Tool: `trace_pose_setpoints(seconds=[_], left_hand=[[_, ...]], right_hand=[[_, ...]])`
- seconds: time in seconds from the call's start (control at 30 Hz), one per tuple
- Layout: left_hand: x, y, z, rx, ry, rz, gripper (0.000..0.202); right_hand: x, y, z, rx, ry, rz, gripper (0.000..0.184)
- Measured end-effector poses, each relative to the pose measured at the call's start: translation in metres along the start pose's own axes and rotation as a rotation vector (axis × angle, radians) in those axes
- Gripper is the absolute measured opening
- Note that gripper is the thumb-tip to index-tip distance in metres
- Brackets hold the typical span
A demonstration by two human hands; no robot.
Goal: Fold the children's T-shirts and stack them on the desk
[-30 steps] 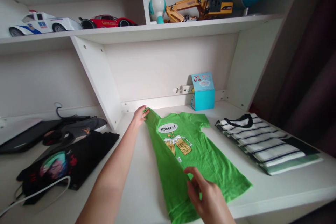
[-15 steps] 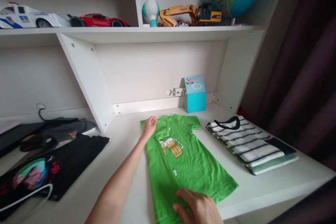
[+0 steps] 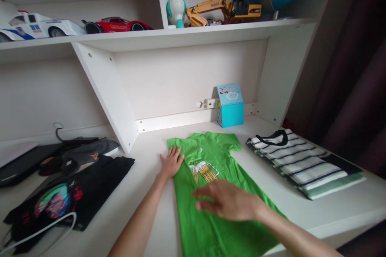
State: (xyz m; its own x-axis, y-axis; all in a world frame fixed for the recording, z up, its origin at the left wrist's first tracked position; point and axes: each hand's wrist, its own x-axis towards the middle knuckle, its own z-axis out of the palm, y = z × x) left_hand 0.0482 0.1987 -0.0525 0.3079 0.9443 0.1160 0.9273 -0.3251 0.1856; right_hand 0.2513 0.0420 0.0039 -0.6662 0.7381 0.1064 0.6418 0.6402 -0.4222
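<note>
A green T-shirt [image 3: 253, 204] with a beer-mug print lies on the white desk, its left side folded inward with the sleeve over the chest. My left hand [image 3: 171, 162] rests flat on the folded left edge near the shoulder, fingers spread. Over the middle of the shirt is my right hand [image 3: 224, 200], slightly blurred, fingers stretched to the left and holding nothing. It covers the lower part of the print. Whether it touches the cloth I cannot tell.
Folded striped shirts [image 3: 304, 162] are stacked on the right. A black T-shirt [image 3: 96, 188] and a grey cap [image 3: 87, 156] lie on the left, with a white cable [image 3: 39, 221]. Behind stands a blue desk calendar [image 3: 231, 112]. Toys, including an excavator [image 3: 226, 10], line the shelf.
My left hand has come down from the shirt's top corner and now lies flat on the fold. My right hand has moved up from the hem to mid-shirt. The view has shifted slightly.
</note>
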Motion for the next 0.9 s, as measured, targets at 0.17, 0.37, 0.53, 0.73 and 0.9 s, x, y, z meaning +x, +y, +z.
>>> trace_pose_setpoints(seconds=[0.17,0.37,0.53,0.73,0.9], left_hand=[[-0.003,0.003,-0.001,0.033,-0.015,-0.024,0.06],[-0.004,0.005,-0.003,0.042,-0.017,-0.02,0.063],[-0.001,0.004,0.001,0.061,0.005,-0.05,0.064],[-0.001,0.004,0.002,0.062,0.014,-0.089,0.065],[0.0,0.003,0.003,0.067,0.014,-0.074,0.066]], right_hand=[[0.095,0.071,-0.05,-0.063,0.253,0.585,0.032],[0.137,0.126,-0.009,-0.059,0.418,0.848,0.026],[0.144,0.14,0.008,-0.055,0.508,0.897,0.024],[0.141,0.137,0.002,-0.117,0.573,0.836,0.03],[0.15,0.111,0.006,-0.168,0.466,0.55,0.039]])
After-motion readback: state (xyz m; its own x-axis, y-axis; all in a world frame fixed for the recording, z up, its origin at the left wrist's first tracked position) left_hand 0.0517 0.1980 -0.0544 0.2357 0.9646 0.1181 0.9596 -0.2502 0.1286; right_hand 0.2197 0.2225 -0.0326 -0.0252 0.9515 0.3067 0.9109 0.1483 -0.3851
